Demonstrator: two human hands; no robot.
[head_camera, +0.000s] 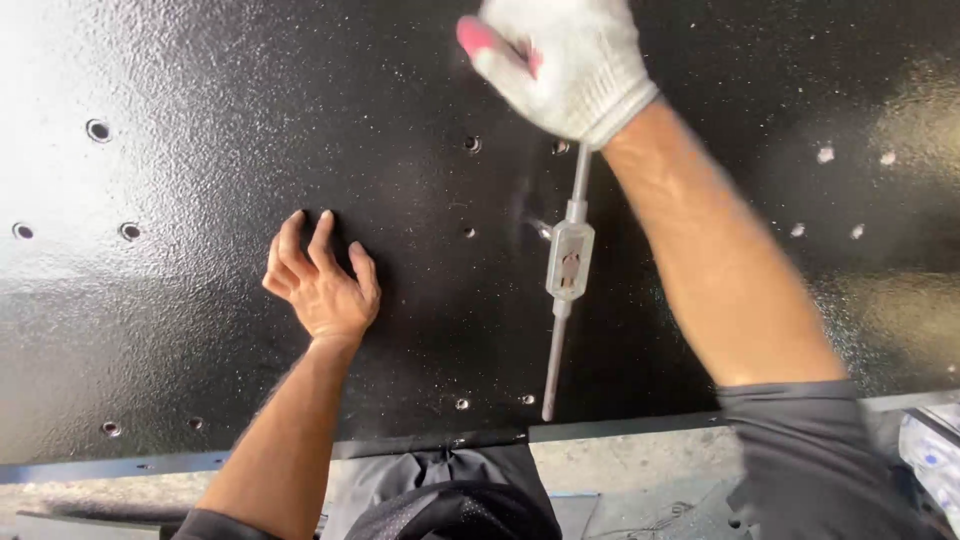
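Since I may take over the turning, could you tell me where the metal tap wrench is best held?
Hold the tap wrench by its free lower handle bar, coming from below near the panel edge. The gloved right hand already covers the upper bar, and the blocky middle offers no easy grip.

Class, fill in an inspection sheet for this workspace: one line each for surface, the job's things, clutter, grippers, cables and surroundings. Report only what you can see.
Surface: black textured metal panel, glossy with glare, dotted with small drilled holes.
Job's things: silver tap wrench standing square on the panel, handle bars running up and down in view.
Clutter: nothing seen on the panel.
Grippers: right hand in a white knit glove grips the wrench's upper bar; bare left hand pressed flat on the panel, fingers spread.
Cables: nothing seen.
Surroundings: grey concrete floor below the panel edge; dark clothing at the bottom.
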